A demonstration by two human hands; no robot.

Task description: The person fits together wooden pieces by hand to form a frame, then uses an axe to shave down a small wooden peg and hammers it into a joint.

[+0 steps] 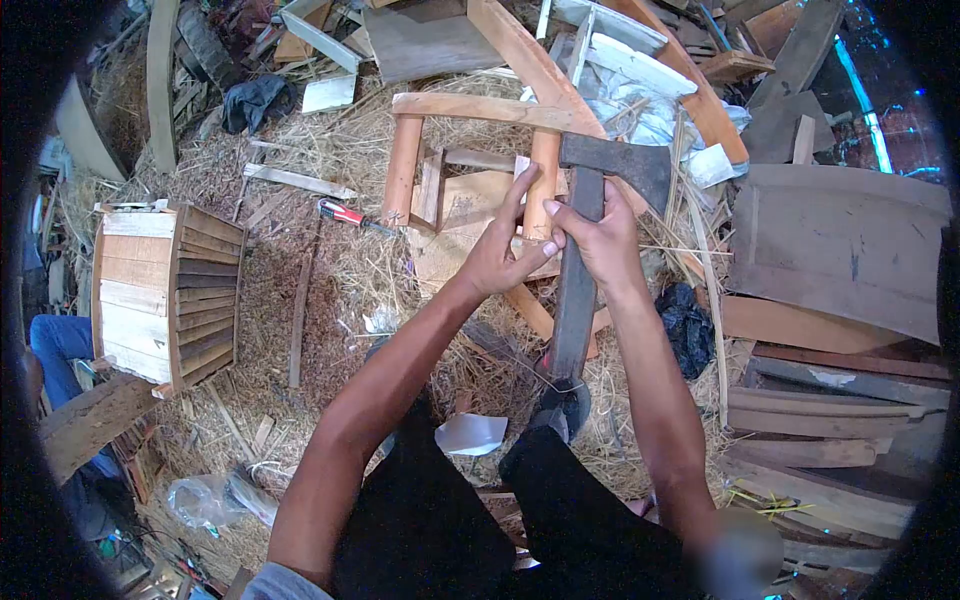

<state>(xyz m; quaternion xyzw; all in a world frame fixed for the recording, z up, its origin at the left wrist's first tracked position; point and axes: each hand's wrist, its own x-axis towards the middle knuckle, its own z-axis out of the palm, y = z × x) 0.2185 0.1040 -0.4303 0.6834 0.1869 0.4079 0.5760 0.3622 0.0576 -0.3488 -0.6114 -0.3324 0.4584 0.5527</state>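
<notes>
In front of me, my left hand [500, 245] is closed around the lower end of one leg of an orange-brown wooden frame [475, 108]. That frame has a curved top bar and two round legs. My right hand [608, 240] wraps the dark wooden handle of an axe [572, 310], just below its head. The axe's dark metal head points right, its back edge beside the frame's leg. My right thumb reaches over to the leg, near my left thumb. The handle's lower end is down by my foot. Some fingers of both hands are hidden behind the wood.
A screwdriver [342, 213] with a red handle lies on the straw-covered ground at left. Beyond it stands a slatted wooden crate [135, 290]. Curved boards [845, 255] are stacked along the right. Black plastic [685, 330] lies beside my right forearm. Someone's blue-trousered leg [60, 345] shows far left.
</notes>
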